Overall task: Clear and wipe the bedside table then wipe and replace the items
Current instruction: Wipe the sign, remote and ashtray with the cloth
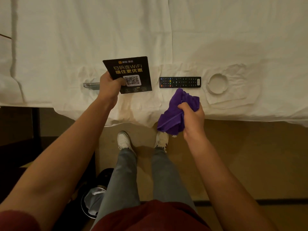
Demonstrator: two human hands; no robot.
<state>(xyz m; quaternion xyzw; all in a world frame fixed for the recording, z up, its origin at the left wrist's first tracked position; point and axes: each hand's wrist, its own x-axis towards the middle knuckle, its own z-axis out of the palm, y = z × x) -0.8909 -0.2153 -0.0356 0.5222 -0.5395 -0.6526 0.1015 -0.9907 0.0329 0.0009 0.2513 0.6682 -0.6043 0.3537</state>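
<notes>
My left hand (109,85) grips a black WiFi sign card (131,70) with yellow lettering and a QR code, held just over the white bed sheet (83,39). A bunched purple cloth (176,112) is clutched in my right hand (193,119), near the bed's edge. On the sheet lie a black remote control (180,82), a white round ashtray (218,83) to its right, and a clear acrylic block (91,85) left of my left hand, partly hidden by it.
A dark piece of furniture (16,127) stands at the left, below the bed edge. A bin with a plastic liner (93,200) sits on the floor by my left leg. Tan carpet (241,155) stretches to the right.
</notes>
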